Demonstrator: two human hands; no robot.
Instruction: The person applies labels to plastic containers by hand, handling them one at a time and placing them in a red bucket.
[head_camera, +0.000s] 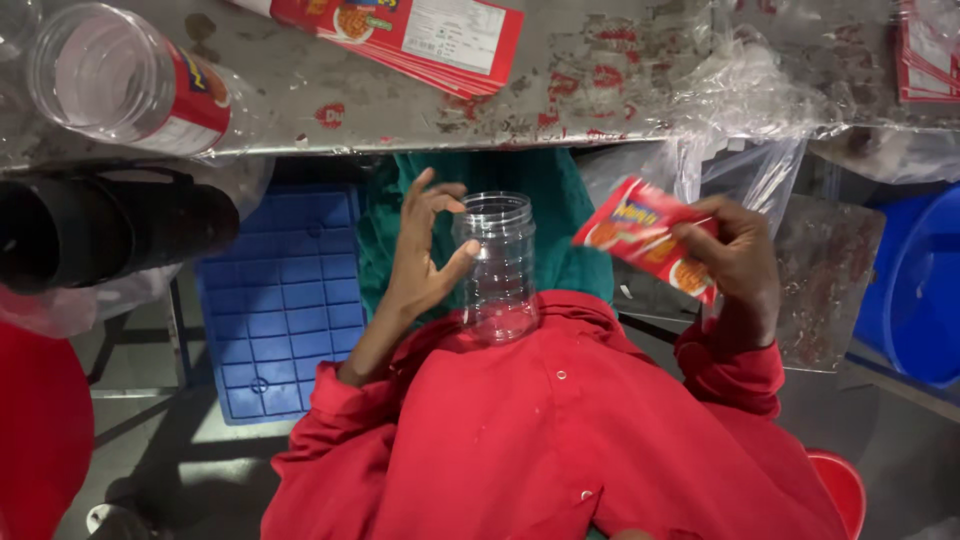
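A clear plastic jar (497, 262) without a lid stands upright against my red shirt, below the table's edge. My left hand (423, 250) rests at its left side, thumb touching the jar's wall and the other fingers spread apart. My right hand (735, 255) is to the right of the jar, pinching a red printed label (640, 232) that is tilted with its left end toward the jar's mouth. The label does not touch the jar.
A worn metal table (560, 90) runs along the top, holding a stack of red labels (420, 35), a labelled clear jar on its side (125, 80) and clear plastic bags (740, 85). Below are a blue crate (275, 300), a blue bin (920, 290) and a black roll (100, 228).
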